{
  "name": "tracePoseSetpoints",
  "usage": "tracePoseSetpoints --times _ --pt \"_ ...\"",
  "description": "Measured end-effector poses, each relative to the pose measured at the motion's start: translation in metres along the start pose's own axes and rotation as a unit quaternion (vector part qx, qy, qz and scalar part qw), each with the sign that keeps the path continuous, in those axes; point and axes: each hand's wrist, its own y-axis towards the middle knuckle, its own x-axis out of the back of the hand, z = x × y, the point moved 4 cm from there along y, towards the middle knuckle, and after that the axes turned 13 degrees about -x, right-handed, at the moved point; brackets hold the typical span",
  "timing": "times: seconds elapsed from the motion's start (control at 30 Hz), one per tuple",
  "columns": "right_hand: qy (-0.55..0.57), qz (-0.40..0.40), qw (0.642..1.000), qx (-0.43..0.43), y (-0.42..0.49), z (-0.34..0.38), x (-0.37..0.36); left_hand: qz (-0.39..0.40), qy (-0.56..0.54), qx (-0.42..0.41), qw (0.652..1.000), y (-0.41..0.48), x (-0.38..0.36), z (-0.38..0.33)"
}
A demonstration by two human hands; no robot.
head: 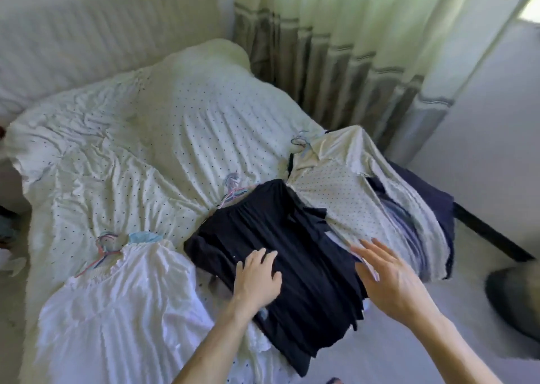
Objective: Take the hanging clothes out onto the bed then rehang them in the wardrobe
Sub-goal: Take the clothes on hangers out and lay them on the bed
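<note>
Left hand (257,275) lay flat, palm down, on the black pleated garment (277,231), fingers straight and close together, pinching nothing. Right hand (391,275) was over that garment's right edge, fingers straight and spread, gripping nothing; cannot tell if it touched the cloth. Two hands, both bare forearms in view.

Black garment lay on the near right part of the bed, its bottom hem hanging over the bed's edge. Three clothing piles counted on the bed:
- black pleated garment, middle, top layer of its pile; white cloth showed under its lower edge.
- white garment (117,310), near left, spread flat, just beside the black one.
- cream dotted shirt (336,196), right, collar towards the curtain, draped over blue striped fabric (400,217) and a navy piece (432,196) at the bed's corner; its lower left touched the black garment.

Three clusters of hanger hooks counted, one at the top of each pile: pink and blue hangers (108,246) at the white garment's neck, a second cluster (233,187) above the black garment, a third (301,142) at the shirt's collar. The number of hangers per cluster was too blurred to count.

Surface: bed with a white duvet (131,149) with small dark dots, crumpled. Pale ribbed headboard (87,33) behind it. Pale green curtain (336,47) with a grey banded hem hung past the far right corner of the bed. White wall (496,106) on the right, light floor (438,354) below, one dark blurred object (514,301) on the floor at the right edge.
</note>
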Motion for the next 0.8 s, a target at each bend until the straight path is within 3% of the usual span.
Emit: tracePoseSetpoints --times 0.07,0.2,0.43,0.6,0.8 --pt "-0.007 -0.039 0.999 -0.002 0.002 -0.038 0.028 0.002 0.028 -0.046 0.999 0.031 0.008 -0.048" --pt "-0.014 -0.119 0.986 -0.116 -0.020 -0.154 0.096 0.022 0.089 -0.181 0.979 0.094 0.009 -0.193" --pt "0.051 -0.229 0.921 -0.311 -0.100 -0.301 0.166 0.044 0.155 -0.392 0.906 0.145 -0.016 -0.421" --pt "0.062 -0.292 0.840 -0.452 -0.175 -0.370 0.188 0.092 0.185 -0.544 0.813 0.142 -0.064 -0.568" --pt "0.057 -0.361 0.710 -0.602 -0.277 -0.411 0.199 0.134 0.173 -0.720 0.658 0.085 -0.125 -0.708"
